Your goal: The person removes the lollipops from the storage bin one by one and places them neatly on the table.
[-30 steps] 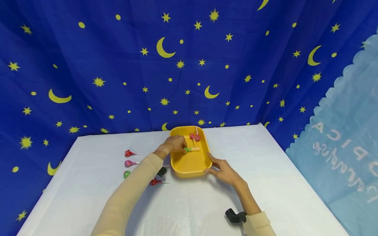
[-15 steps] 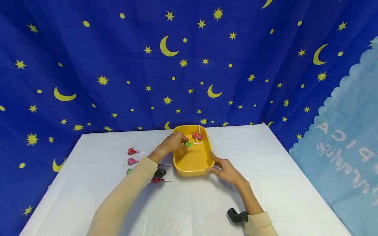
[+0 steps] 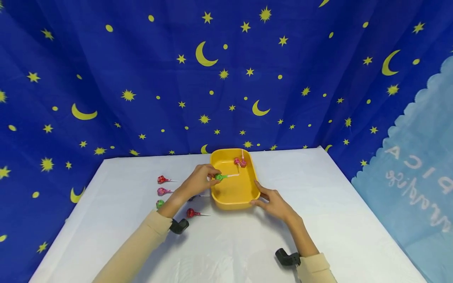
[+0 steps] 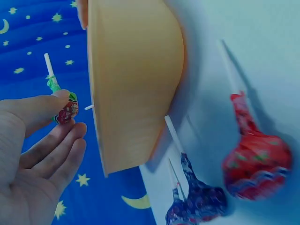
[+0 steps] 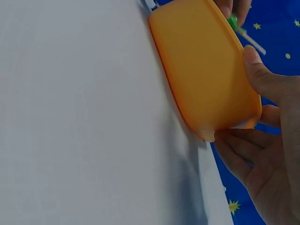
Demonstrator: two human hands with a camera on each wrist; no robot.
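Observation:
My left hand (image 3: 198, 181) pinches a green-wrapped lollipop (image 3: 220, 177) by its candy head, above the left rim of a yellow plastic container (image 3: 231, 205). The lollipop's stick points right, over the container. In the left wrist view the lollipop (image 4: 69, 108) sits between thumb and fingertips, clear of the container's wall. My right hand (image 3: 274, 203) grips the container at its near right corner, thumb on the near side and fingers along the right side. Two pinkish-red lollipops (image 3: 240, 162) lie at the far end inside the container.
Left of the container, on the white table (image 3: 247, 251), lie a red lollipop (image 3: 162, 179), a pink one (image 3: 163, 191), a green one (image 3: 160, 203) and another red one (image 3: 191, 213). Dark purple lollipops (image 4: 204, 201) show beside the container. A blue starry curtain (image 3: 159, 78) hangs behind.
My left hand has drawn back leftward with the green lollipop, from over the container's inside to its left rim. My right hand keeps its grip on the container.

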